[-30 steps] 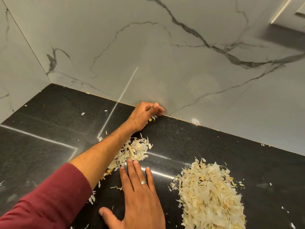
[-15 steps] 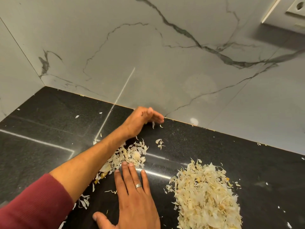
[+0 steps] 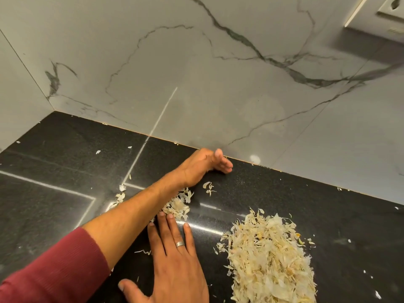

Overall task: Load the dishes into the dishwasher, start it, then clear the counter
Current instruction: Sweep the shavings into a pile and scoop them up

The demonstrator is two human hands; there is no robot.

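- Two heaps of pale peelings on the black counter [image 3: 284, 189]: one large heap [image 3: 269, 254] near and to the right, one small heap [image 3: 177, 204] left of it, partly hidden under your forearm.
- Several loose flakes, too scattered to count: a curled pair [image 3: 208, 187] just near your far hand, and single specks along the far-left stretch and the right edge.
- Two hands, both bare of any load.
- One left hand [image 3: 203, 167], arm stretched to the far edge where the counter meets the marble wall [image 3: 196, 84]. It stands on its edge, fingers loosely cupped, clasping nothing. By my reading it is set to rake strays toward you.
- One right hand [image 3: 175, 267], flat on the counter, palm down, fingers straight, fingertips touching the near rim of the small heap. It wears one ring [image 3: 180, 244].
- One red sleeve [image 3: 50, 272], on the left arm.
- One wall socket [image 3: 393, 7], far right corner.
- Zero dishes and no dishwasher in view, so those steps cannot be judged.
- Stage, as I judge it: clearing the counter, partly done. Peelings are gathered but not removed. Left to do: merge the two heaps, collect the strays, carry all off.
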